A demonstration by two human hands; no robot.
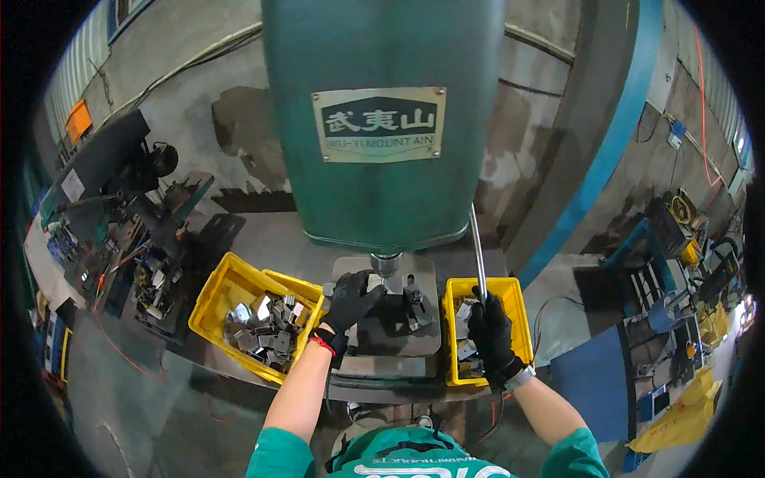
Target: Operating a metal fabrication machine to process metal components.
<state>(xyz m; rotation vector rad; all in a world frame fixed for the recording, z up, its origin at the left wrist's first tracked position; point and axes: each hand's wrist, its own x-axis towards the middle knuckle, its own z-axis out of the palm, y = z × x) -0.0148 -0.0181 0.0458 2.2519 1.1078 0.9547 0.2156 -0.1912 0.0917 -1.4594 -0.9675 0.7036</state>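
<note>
A green drill press head [390, 199] stands in front of me, its spindle [386, 264] pointing down at the work plate [398, 342]. Under the spindle, my black-gloved left hand [351, 303] closes on a small silvery metal part [375, 281], partly hidden by the fingers. My right hand [490, 331], also gloved, is wrapped round the lower end of a long steel lever [479, 251] at the machine's right side. A dark clamp-like block [415, 304] is fixed on the plate, just right of my left hand.
A yellow bin [209, 311] of bent metal pieces stands left of the plate, beside another yellow tray edge. Another yellow bin [522, 319] with similar pieces sits under my right hand. A grey post with a blue edge [590, 179] rises at the right. Cluttered machinery [151, 231] fills the left.
</note>
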